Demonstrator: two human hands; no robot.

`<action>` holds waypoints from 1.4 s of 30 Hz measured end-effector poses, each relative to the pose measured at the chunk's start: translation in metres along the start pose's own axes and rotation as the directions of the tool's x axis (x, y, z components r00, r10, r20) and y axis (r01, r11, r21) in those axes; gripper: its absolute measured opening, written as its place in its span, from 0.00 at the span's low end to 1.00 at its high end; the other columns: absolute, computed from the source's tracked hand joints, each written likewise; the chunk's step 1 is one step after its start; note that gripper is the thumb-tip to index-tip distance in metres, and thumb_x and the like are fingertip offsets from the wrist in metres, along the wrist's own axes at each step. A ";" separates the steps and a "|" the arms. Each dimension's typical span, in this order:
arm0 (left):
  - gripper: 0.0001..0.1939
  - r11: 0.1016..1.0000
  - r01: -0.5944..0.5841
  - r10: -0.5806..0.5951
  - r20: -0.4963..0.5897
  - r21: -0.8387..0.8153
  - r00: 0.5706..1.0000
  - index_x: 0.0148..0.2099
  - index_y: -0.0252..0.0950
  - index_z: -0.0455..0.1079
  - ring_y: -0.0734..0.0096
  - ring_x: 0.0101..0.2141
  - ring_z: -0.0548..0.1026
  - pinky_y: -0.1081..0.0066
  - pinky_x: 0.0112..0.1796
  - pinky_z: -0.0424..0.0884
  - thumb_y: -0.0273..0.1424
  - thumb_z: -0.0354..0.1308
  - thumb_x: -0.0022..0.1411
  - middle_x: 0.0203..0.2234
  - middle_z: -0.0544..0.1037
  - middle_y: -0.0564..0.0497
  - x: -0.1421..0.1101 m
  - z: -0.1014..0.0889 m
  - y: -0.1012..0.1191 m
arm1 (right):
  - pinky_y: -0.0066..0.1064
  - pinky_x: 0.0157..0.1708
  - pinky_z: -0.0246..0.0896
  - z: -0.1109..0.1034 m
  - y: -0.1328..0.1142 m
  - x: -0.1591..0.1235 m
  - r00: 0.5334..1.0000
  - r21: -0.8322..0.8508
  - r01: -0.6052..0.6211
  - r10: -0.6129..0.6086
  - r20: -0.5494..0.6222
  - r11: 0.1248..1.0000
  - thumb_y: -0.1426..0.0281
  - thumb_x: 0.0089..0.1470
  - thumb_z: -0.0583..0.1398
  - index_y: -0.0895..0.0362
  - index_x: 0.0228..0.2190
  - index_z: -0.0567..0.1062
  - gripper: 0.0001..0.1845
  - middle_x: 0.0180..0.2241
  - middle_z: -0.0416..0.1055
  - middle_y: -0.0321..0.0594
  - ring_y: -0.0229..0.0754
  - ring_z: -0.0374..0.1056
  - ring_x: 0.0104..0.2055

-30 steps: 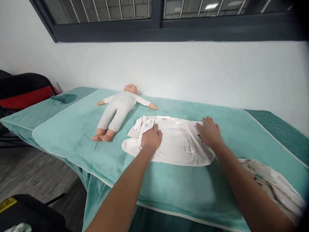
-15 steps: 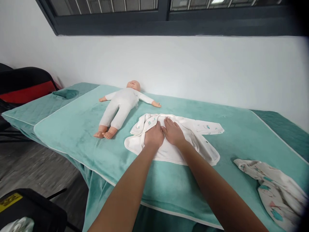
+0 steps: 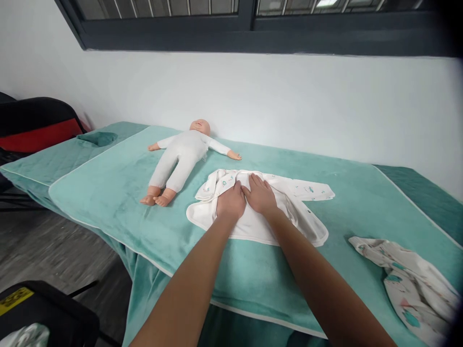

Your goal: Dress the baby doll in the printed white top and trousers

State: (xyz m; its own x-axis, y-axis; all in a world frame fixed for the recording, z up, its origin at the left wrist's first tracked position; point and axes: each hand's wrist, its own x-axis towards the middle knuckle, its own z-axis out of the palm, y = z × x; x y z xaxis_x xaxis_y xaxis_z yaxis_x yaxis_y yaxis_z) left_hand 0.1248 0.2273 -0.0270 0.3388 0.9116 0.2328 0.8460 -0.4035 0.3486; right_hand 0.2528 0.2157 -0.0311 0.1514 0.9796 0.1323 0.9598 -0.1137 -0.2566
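Observation:
A white baby shirt (image 3: 253, 226) with a small coloured print lies spread open on the green cover, one sleeve stretched to the right. My left hand (image 3: 231, 200) rests flat on it, palm down, with part of its fingers covered by the printed front flap. Beside it, my right hand (image 3: 261, 195) lies flat on the shirt's inner side, fingers stretched toward the collar. The thumbs almost meet. Behind and to the left, a baby doll (image 3: 184, 149) in a white body suit lies on its back with arms spread.
Green padded cover (image 3: 108, 193) spreads over the table. Crumpled printed baby clothing (image 3: 415, 284) lies at the right. A black and red chair (image 3: 39, 125) stands at the left, and a black object with a yellow label (image 3: 47, 308) is at lower left. A white wall (image 3: 289, 106) rises behind.
Both hands stay nearly in the same place on the shirt. The view has shifted very slightly; the doll and the clothes lie as before.

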 end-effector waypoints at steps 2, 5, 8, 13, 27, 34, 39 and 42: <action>0.23 1.000 -0.010 0.010 -0.007 -0.006 1.000 0.63 0.40 0.61 0.56 0.60 0.66 0.57 0.57 0.63 0.36 0.37 0.72 0.61 0.68 0.43 0.000 0.001 -0.001 | 0.44 0.68 0.36 0.000 0.002 0.002 1.000 0.013 -0.016 0.016 -0.010 1.000 0.55 0.66 0.41 0.64 0.67 0.53 0.36 0.70 0.46 0.48 0.47 0.41 0.72; 0.23 1.000 -0.013 0.013 -0.001 -0.009 1.000 0.64 0.40 0.60 0.57 0.60 0.66 0.58 0.58 0.62 0.34 0.38 0.71 0.62 0.67 0.42 0.000 0.001 -0.001 | 0.44 0.67 0.37 0.000 0.004 0.004 0.999 0.032 -0.037 0.038 -0.023 0.999 0.54 0.66 0.42 0.63 0.66 0.55 0.36 0.70 0.46 0.47 0.49 0.41 0.71; 0.22 1.000 -0.019 0.019 -0.003 -0.010 1.000 0.63 0.40 0.60 0.57 0.60 0.67 0.58 0.57 0.63 0.33 0.39 0.71 0.62 0.67 0.43 0.000 0.002 -0.002 | 0.46 0.67 0.39 0.000 0.004 0.004 0.997 0.042 -0.067 0.068 -0.037 0.997 0.54 0.66 0.43 0.62 0.66 0.55 0.36 0.70 0.47 0.46 0.51 0.42 0.71; 0.22 0.999 -0.028 0.029 -0.017 0.020 0.999 0.62 0.38 0.61 0.58 0.62 0.64 0.59 0.58 0.62 0.32 0.39 0.71 0.62 0.67 0.43 0.000 0.002 -0.001 | 0.47 0.66 0.42 0.002 0.003 0.003 0.992 0.033 -0.111 0.113 -0.058 0.993 0.53 0.65 0.43 0.61 0.66 0.56 0.36 0.69 0.48 0.47 0.55 0.46 0.70; 0.25 0.999 -0.018 0.011 -0.161 -0.043 0.987 0.67 0.34 0.54 0.54 0.64 0.61 0.56 0.62 0.57 0.29 0.41 0.69 0.61 0.67 0.39 -0.001 0.005 -0.001 | 0.44 0.66 0.44 -0.004 0.006 0.016 0.900 0.098 0.436 -0.435 -0.035 0.894 0.66 0.67 0.43 0.63 0.62 0.61 0.27 0.66 0.55 0.51 0.49 0.51 0.68; 0.25 0.972 -0.134 0.081 -0.259 -0.191 0.963 0.64 0.32 0.59 0.56 0.61 0.65 0.56 0.61 0.61 0.23 0.47 0.64 0.59 0.69 0.38 -0.001 0.006 -0.003 | 0.42 0.56 0.55 0.000 -0.009 0.038 0.869 0.204 0.494 -0.485 -0.098 0.845 0.74 0.60 0.52 0.57 0.44 0.74 0.14 0.50 0.71 0.49 0.49 0.65 0.52; 0.25 0.887 -0.336 0.196 -0.400 -0.318 0.895 0.60 0.35 0.63 0.62 0.58 0.67 0.57 0.60 0.65 0.18 0.45 0.61 0.56 0.71 0.42 -0.024 -0.005 -0.006 | 0.38 0.53 0.56 0.002 -0.011 0.040 0.886 0.273 0.464 -0.446 -0.129 0.843 0.74 0.58 0.54 0.56 0.37 0.74 0.09 0.44 0.72 0.46 0.46 0.66 0.48; 0.26 0.867 -0.386 0.189 -0.508 -0.315 0.840 0.58 0.38 0.64 0.66 0.58 0.67 0.59 0.60 0.64 0.16 0.44 0.61 0.55 0.71 0.45 -0.048 -0.024 -0.018 | 0.34 0.49 0.58 -0.002 -0.009 0.040 0.906 0.357 0.424 -0.397 -0.148 0.833 0.68 0.64 0.50 0.54 0.37 0.74 0.13 0.43 0.74 0.41 0.43 0.66 0.48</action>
State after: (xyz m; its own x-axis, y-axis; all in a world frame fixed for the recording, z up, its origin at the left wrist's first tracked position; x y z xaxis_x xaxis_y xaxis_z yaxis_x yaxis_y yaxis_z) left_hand 0.0839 0.1891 -0.0226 0.2352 0.6494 0.7232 0.4731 -0.7265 0.4985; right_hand 0.2508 0.2552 -0.0220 -0.2094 0.9078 0.3633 0.7790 0.3794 -0.4991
